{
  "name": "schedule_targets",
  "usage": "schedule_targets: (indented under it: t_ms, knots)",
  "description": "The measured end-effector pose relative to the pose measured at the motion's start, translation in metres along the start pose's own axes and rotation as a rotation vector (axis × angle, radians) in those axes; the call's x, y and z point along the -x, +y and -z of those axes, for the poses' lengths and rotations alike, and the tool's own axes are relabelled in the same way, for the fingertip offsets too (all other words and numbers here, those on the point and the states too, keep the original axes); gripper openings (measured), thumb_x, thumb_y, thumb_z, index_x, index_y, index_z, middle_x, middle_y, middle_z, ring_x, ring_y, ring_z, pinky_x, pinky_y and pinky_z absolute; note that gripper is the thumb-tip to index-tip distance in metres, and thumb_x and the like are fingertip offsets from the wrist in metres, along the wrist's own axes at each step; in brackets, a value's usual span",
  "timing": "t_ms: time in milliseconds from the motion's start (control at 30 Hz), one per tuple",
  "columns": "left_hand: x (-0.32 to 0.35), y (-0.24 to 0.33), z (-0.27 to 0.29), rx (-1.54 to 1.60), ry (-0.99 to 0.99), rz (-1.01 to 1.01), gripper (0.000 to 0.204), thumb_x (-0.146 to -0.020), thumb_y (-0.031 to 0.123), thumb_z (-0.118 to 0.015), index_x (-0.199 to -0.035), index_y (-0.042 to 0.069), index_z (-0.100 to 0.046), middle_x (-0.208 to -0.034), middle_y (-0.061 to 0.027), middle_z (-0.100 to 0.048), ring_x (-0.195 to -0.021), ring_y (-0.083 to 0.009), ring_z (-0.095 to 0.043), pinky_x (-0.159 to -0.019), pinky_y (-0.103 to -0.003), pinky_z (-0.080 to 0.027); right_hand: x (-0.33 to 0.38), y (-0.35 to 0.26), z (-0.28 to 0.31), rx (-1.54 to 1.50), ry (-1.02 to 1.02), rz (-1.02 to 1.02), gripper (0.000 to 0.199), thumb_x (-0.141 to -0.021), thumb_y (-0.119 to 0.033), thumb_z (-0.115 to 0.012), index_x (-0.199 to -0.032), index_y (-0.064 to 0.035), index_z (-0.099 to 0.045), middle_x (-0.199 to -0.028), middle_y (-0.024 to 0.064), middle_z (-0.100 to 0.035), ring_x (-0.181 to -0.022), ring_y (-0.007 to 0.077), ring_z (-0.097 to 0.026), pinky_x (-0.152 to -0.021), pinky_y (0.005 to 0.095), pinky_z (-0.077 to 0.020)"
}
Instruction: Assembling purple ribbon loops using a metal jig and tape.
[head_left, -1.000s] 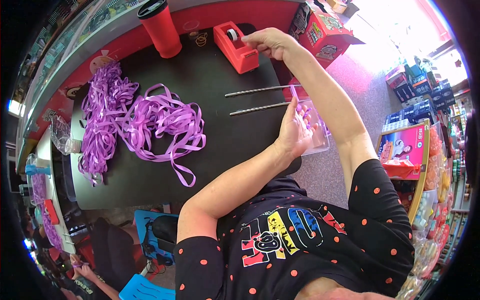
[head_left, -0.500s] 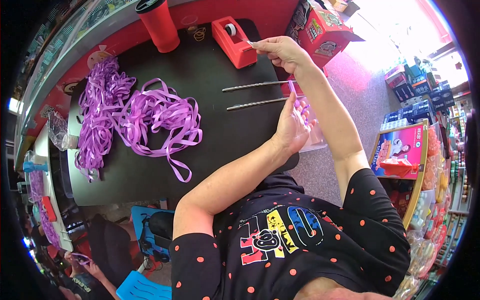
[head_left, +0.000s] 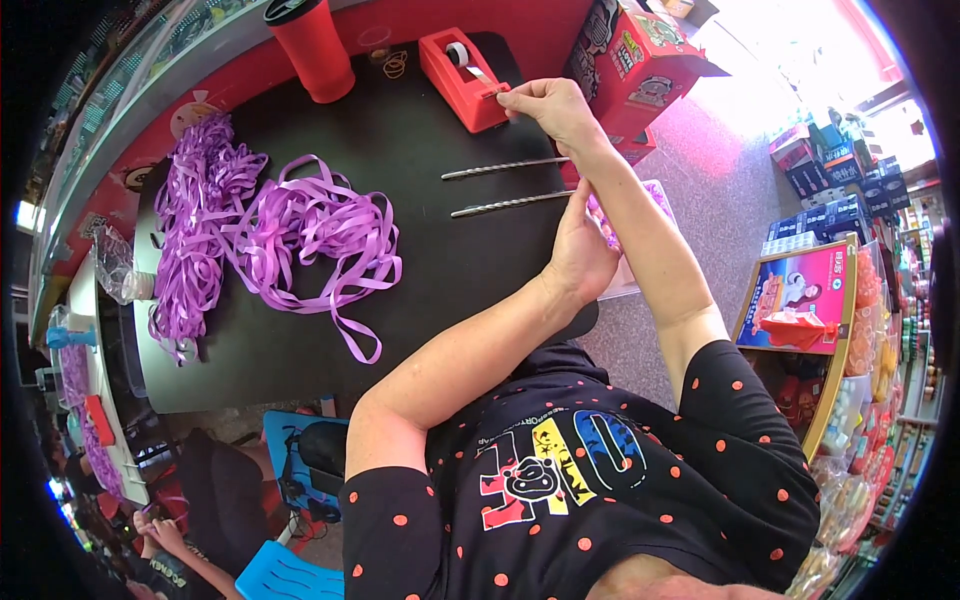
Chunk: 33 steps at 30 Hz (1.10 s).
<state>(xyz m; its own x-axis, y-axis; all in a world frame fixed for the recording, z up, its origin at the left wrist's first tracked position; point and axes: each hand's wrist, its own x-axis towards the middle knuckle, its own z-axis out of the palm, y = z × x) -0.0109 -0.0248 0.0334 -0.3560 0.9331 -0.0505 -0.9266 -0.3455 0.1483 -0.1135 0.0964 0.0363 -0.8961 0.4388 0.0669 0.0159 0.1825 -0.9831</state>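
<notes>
My right hand [head_left: 560, 112] pinches the end of the tape right at the front edge of the red tape dispenser [head_left: 480, 118]. Its white roll [head_left: 458, 54] sits in the dispenser, with a strip running toward my fingers. My left hand [head_left: 585, 250] is raised at the table's right edge, thumb upward, its fingers closed around purple ribbon [head_left: 601, 214] and partly hidden by the palm and right forearm. Two twisted metal rods [head_left: 505, 172] lie across the table, pointing at my left hand. Behind my right forearm, a clear container [head_left: 625, 280] shows purple pieces inside.
Heaps of loose purple ribbon [head_left: 310, 235] cover the left of the black table [head_left: 470, 260]. A red tumbler [head_left: 312, 55] and rubber bands [head_left: 394, 66] stand at the back. A red carton [head_left: 650, 70] is beyond the table. Another person's hands [head_left: 165, 530] work at lower left.
My right hand has moved a little down and closer against the dispenser's front edge. The left hand's ribbon end, seen above the thumb before, is now hidden by my right forearm.
</notes>
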Motion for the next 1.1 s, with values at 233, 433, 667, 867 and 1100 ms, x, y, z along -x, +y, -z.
schedule_targets:
  t_ms: [233,433,667,867,1100]
  knots:
    - [0.001,0.0,0.003,0.021,0.053,-0.007,0.062,-0.088,0.05,-0.054,-0.133,0.013,-0.031,-0.12,-0.0029,-0.038,-0.105,-0.0178,-0.042,-0.09,-0.037,-0.035,0.01,-0.015,-0.005,0.46,0.093,0.147,0.022,-0.08,-0.02,-0.07,-0.081,0.0019,-0.07,-0.066,0.0031,-0.065,-0.063,0.0069,-0.058,-0.062,0.0228,-0.0456]
    - [-0.01,-0.01,0.029,0.035,0.109,0.009,0.056,-0.089,0.047,-0.053,-0.129,0.014,-0.033,-0.126,-0.004,-0.035,-0.121,-0.0219,-0.033,-0.104,-0.043,-0.025,0.039,0.0,0.034,0.288,-0.06,-0.043,0.029,-0.084,-0.026,-0.066,-0.085,0.0027,-0.07,-0.073,0.0029,-0.065,-0.069,0.0077,-0.058,-0.066,0.0219,-0.0444]
    - [-0.011,-0.014,0.033,-0.056,0.258,-0.05,0.031,-0.091,0.035,-0.056,-0.113,0.014,-0.046,-0.117,-0.0045,-0.041,-0.111,-0.0215,-0.035,-0.099,-0.042,-0.028,0.1,-0.016,0.095,0.1,-0.119,-0.241,0.023,-0.087,-0.017,-0.063,-0.093,0.0049,-0.067,-0.082,0.005,-0.065,-0.077,0.0076,-0.059,-0.073,0.0213,-0.0463]
    - [-0.012,-0.013,0.036,-0.112,0.22,-0.011,0.027,-0.089,0.016,-0.058,-0.114,0.017,-0.046,-0.11,-0.0011,-0.047,-0.102,-0.018,-0.04,-0.095,-0.041,-0.033,0.141,-0.02,0.102,0.335,-0.111,-0.17,0.022,-0.081,-0.016,-0.065,-0.09,0.0041,-0.068,-0.081,0.0068,-0.069,-0.076,0.009,-0.062,-0.072,0.0235,-0.0488]
    - [-0.01,-0.015,0.032,-0.202,0.26,-0.011,0.036,-0.089,0.011,-0.058,-0.122,0.016,-0.041,-0.105,-0.0002,-0.047,-0.095,-0.0146,-0.042,-0.091,-0.038,-0.037,0.154,-0.01,0.101,0.418,-0.121,-0.186,0.014,-0.083,-0.008,-0.064,-0.09,0.0045,-0.066,-0.079,0.0041,-0.064,-0.074,0.0066,-0.058,-0.07,0.0215,-0.048]
